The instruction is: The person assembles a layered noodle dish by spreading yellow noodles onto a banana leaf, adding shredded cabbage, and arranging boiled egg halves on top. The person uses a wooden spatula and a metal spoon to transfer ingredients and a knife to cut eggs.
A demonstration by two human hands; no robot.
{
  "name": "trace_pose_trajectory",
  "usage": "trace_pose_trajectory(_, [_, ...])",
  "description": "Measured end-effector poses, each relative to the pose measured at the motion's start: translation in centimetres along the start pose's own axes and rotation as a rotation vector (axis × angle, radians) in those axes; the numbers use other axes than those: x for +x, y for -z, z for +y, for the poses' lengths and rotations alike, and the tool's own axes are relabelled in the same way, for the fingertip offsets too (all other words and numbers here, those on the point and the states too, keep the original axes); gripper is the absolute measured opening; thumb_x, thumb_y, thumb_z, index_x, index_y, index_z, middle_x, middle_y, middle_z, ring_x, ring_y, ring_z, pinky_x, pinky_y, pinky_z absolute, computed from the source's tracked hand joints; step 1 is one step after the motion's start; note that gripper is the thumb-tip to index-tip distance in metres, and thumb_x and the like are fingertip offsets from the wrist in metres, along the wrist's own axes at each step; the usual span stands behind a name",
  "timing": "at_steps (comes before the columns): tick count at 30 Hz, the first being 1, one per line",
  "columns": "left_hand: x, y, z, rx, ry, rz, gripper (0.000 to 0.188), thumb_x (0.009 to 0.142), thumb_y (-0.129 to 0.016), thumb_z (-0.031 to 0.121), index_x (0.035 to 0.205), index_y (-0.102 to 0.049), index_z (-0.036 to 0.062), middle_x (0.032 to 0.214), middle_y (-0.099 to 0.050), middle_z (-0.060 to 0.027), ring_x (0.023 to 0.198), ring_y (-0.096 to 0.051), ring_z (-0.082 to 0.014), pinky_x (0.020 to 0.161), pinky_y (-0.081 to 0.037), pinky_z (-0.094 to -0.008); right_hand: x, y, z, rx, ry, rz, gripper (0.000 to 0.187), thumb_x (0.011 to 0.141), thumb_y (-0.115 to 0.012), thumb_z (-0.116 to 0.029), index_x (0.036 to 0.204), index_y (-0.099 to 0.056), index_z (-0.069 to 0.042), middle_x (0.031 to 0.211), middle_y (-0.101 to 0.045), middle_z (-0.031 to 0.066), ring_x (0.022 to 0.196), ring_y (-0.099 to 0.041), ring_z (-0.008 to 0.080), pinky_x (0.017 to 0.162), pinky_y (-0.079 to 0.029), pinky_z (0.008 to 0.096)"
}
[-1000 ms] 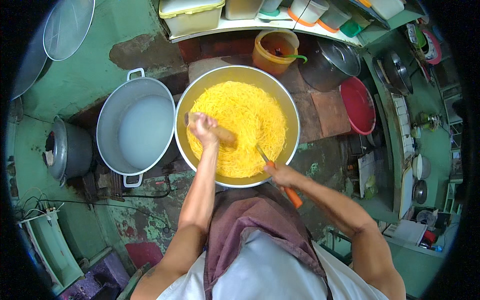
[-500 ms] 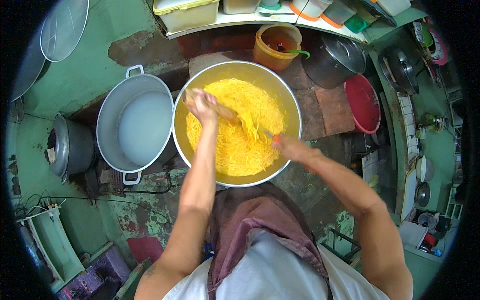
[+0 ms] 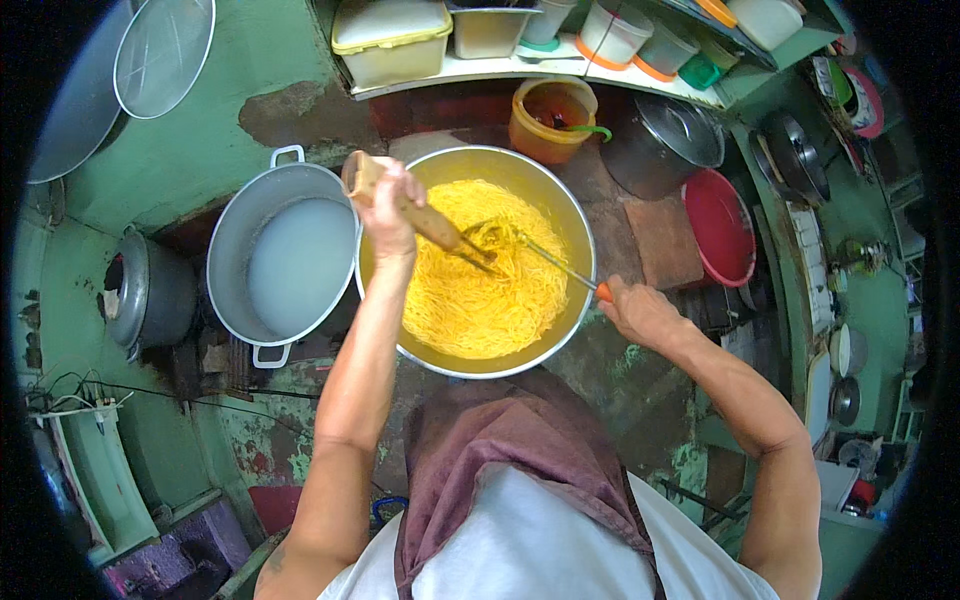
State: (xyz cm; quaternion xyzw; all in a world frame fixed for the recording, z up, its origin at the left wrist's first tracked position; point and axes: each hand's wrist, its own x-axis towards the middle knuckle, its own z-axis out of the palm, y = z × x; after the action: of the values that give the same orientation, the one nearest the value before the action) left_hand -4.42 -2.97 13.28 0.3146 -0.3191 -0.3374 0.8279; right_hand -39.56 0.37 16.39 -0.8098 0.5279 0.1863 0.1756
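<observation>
Soft light, curved edges, black corners

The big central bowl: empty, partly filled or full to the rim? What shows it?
Partly filled: yellow strands lie in the bowl, with bare wall between them and its rim.

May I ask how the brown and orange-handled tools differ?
The brown tool is thick, in the left hand; the orange-handled tool shows a slim shaft, in the right hand. The brown tool points rightward, the orange-handled tool leftward. Both reach into the yellow strands.

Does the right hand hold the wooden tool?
No, the left hand holds the wooden tool; the right hand grips an orange handle.
</observation>
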Motion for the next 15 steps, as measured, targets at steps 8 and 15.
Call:
trace_pose_trajectory(8, [-1.9, 8.2, 3.0, 0.283, -0.289, 0.122, 0.015, 0.089, -0.057, 0.014, 0.092, -0.045, 0.0056, 0.067, -0.043, -0.0019, 0.057, -0.041, -0.0113, 0.055, -0.040, -0.0286, 13.9, 0.1, 3.3, 0.018, 0.126, 0.138, 0.035, 0.098, -0.049, -0.031, 0.110, -0.050, 0.001, 0.084, -0.065, 0.0306, 0.081, -0.065, 0.0483, 0.075, -0.052, 0.0564])
trace_pose_trajectory(15, [-10.9, 4.2, -5.9, 0.103, -0.105, 0.417, 0.016, 0.086, -0.055, 0.020, 0.087, -0.044, 0.0080, 0.066, -0.040, -0.0027, 0.056, -0.041, -0.0138, 0.055, -0.040, -0.0292, 15.2, -3.5, 2.2, 0.167, 0.402, -0.300, 0.042, 0.096, -0.052, -0.036, 0.117, -0.052, 0.001, 0.102, -0.063, 0.0313, 0.098, -0.063, 0.0446, 0.085, -0.050, 0.0533])
